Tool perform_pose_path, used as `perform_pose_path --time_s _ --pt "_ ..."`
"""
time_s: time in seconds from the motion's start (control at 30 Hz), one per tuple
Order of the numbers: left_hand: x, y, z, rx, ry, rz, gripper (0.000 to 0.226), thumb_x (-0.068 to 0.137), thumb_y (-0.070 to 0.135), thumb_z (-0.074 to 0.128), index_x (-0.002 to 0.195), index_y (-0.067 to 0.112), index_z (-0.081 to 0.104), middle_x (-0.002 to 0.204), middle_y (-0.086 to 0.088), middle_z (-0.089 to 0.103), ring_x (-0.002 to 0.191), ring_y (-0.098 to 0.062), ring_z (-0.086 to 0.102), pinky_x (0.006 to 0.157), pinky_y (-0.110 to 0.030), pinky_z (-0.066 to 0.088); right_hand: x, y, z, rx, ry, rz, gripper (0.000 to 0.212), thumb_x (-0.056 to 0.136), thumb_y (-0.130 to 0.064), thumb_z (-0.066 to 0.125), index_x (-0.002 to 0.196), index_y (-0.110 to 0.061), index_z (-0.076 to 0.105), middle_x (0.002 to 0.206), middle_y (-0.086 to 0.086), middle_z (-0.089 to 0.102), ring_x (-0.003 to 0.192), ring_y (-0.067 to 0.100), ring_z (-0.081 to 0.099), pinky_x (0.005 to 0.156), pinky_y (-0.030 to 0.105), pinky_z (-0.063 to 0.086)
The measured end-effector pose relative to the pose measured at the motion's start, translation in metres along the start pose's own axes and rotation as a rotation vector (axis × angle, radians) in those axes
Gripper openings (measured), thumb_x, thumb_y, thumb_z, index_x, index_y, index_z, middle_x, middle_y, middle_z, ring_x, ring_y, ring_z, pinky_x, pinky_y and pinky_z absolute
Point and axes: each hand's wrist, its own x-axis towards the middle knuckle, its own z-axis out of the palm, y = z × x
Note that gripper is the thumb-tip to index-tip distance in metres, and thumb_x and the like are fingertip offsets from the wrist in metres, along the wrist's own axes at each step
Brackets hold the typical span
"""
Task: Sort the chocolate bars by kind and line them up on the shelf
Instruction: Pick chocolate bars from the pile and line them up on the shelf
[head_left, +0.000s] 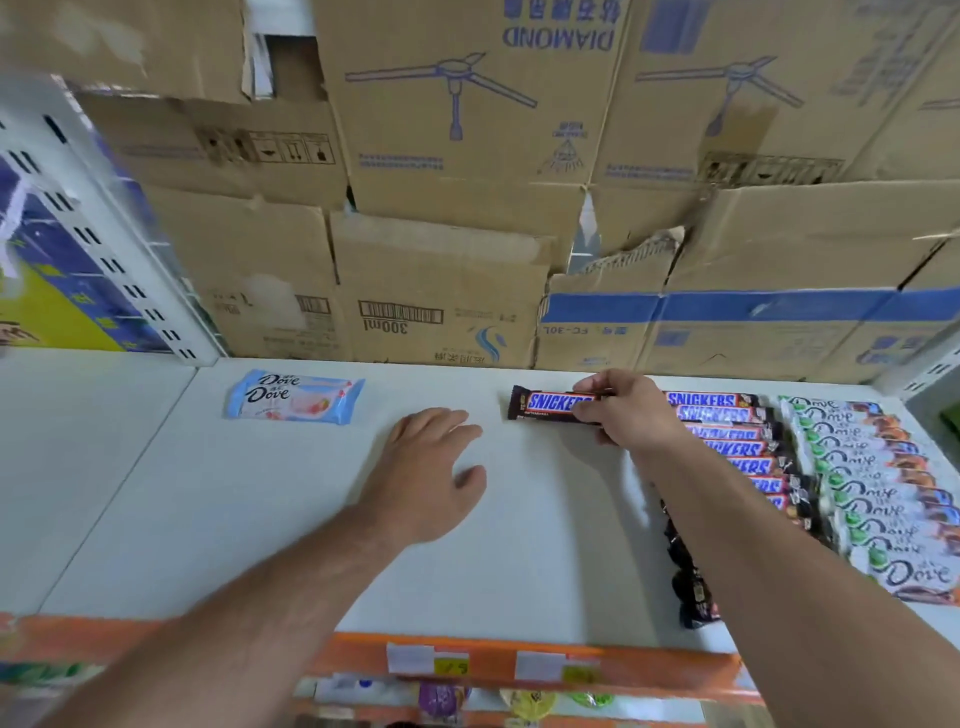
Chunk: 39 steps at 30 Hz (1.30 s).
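Right hand (626, 415) fingers (597, 385) and thumb pinch right end of one Snickers bar (545, 404), at back of shelf (260, 519), long axis left-right, logo upright

Left hand (431, 467) palm down on shelf, fingers relaxed, holding nothing

Snickers row (727, 431) just right: seven labels visible, others hidden by forearm

Dove row (872, 488): about ten, overlapped

Two pale-blue Dove bars (296, 402) stacked far left
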Motion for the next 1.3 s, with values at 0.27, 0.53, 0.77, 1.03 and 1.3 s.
perform_pose_path --time_s 0.27,0.53,0.77,1.03,1.3 --pt "-0.001 0.003 -0.002 0.014 0.020 -0.002 0.047 0.079 0.038 0.054 0.123 0.022 0.065 0.134 0.004 0.058 0.128 -0.017 0.043 0.110 -0.030 0.025 0.025 0.008 0.013 -0.297 0.109 -0.129 0.027 0.077 -0.012 0.071 0.101 -0.023 0.067 0.084 -0.011 0.062 0.079 0.015 0.059 0.065 0.021 0.040" --pt "-0.001 0.003 -0.002 0.000 0.022 -0.009 0.047 0.079 0.036 0.057 0.122 0.023 0.065 0.134 0.005 0.058 0.129 -0.017 0.044 0.111 -0.032 0.028 0.023 0.011 0.018 -0.784 0.159 -0.351 0.029 0.080 -0.019 0.059 0.108 -0.018 0.067 0.116 0.006 0.059 0.103 0.029 0.046 0.078 0.030 0.032" --pt "0.000 0.001 0.000 0.002 0.043 0.000 0.046 0.078 0.036 0.057 0.121 0.023 0.065 0.133 0.006 0.058 0.128 -0.015 0.044 0.110 -0.028 0.024 0.022 0.010 0.019 -0.804 0.133 -0.318 0.028 0.090 -0.026 0.056 0.117 -0.021 0.063 0.115 0.005 0.061 0.105 0.027 0.045 0.076 0.031 0.034" --pt "0.000 0.001 -0.001 0.002 0.032 -0.009 0.047 0.079 0.038 0.055 0.123 0.025 0.064 0.136 0.007 0.055 0.131 -0.014 0.041 0.110 -0.026 0.020 -0.015 0.013 0.026 -0.882 0.235 -0.449 0.039 0.081 -0.030 0.059 0.116 -0.012 0.060 0.116 0.009 0.057 0.104 0.030 0.045 0.084 0.040 0.043" --pt "-0.003 0.002 -0.006 0.083 -0.034 0.000 0.055 0.084 0.052 0.045 0.134 0.030 0.053 0.146 0.009 0.044 0.136 -0.012 0.030 0.115 -0.034 0.018 -0.068 0.024 0.046 -0.956 0.177 -0.531 0.037 0.077 -0.046 0.052 0.102 -0.022 0.065 0.115 0.002 0.061 0.107 0.029 0.052 0.079 0.039 0.050"
